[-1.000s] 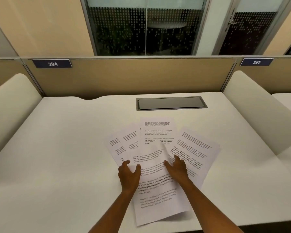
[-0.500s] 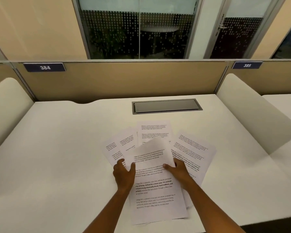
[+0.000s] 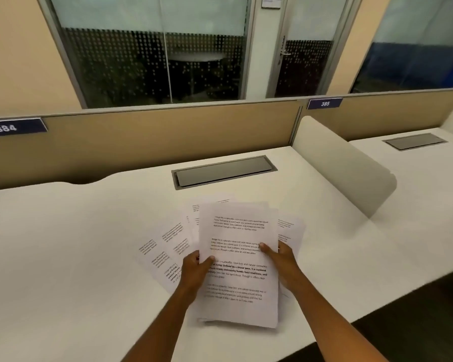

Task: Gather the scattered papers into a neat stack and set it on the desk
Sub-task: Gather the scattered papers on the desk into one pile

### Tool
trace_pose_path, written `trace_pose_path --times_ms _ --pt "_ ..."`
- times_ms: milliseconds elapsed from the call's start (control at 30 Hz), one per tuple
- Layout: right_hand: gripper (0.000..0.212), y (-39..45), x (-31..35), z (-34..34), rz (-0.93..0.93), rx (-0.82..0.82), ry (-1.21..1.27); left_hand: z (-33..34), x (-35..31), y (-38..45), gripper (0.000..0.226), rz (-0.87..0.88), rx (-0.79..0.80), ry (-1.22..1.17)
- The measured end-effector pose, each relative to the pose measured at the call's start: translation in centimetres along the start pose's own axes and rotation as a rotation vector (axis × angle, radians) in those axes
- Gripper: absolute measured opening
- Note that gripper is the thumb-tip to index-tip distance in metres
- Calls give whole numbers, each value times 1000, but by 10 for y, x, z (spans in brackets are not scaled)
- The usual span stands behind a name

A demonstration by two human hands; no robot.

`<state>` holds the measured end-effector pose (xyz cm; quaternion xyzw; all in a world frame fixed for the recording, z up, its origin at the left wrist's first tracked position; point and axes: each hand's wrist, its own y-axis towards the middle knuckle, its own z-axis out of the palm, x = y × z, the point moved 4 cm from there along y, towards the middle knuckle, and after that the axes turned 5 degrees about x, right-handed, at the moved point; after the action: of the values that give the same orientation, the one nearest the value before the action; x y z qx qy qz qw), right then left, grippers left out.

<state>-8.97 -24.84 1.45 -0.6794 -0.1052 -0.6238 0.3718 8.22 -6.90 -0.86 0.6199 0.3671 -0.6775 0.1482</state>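
Note:
Several printed white papers (image 3: 238, 231) lie overlapped on the white desk (image 3: 76, 244). The top sheets are partly squared into a pile, raised slightly at the near end. My left hand (image 3: 195, 269) grips the pile's left edge, thumb on top. On the right edge my right hand (image 3: 280, 259) holds the same pile, thumb on the top sheet. More sheets (image 3: 168, 246) fan out to the left beneath, and one corner (image 3: 290, 228) shows to the right.
A grey cable hatch (image 3: 224, 171) is set in the desk behind the papers. A tan partition (image 3: 141, 142) labelled 384 backs the desk. A rounded white divider (image 3: 343, 163) stands on the right, with a neighbouring desk beyond. The desk's front edge runs at the lower right.
Both hands went from pressing flat on the spread sheets to gripping the pile's side edges. The sheets have drawn closer together, and the view has swung to the right.

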Motion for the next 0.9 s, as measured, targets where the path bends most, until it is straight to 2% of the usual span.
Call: trace_pose_path --times_ms 167,233,433,600,667,800,900 --pt "36 -13 -9 -14 63 -34 -25 18 -8 7 17 36 32 88" --pt "33 -16 -15 -22 102 -47 -115 28 -8 13 15 20 39 119" --pt "31 -15 -12 -49 187 -227 -370 66 -15 33 19 14 54 230" --pt "42 18 -32 -80 271 -304 -432 101 -23 52 21 12 71 333" --pt "46 37 -46 -94 310 -332 -404 109 -25 60 22 1 58 359" --pt "45 28 -16 -89 370 -381 -441 116 -26 79 21 -33 0 467" --pt "41 36 -8 -90 391 -386 -465 114 -15 96 24 -121 -44 627"
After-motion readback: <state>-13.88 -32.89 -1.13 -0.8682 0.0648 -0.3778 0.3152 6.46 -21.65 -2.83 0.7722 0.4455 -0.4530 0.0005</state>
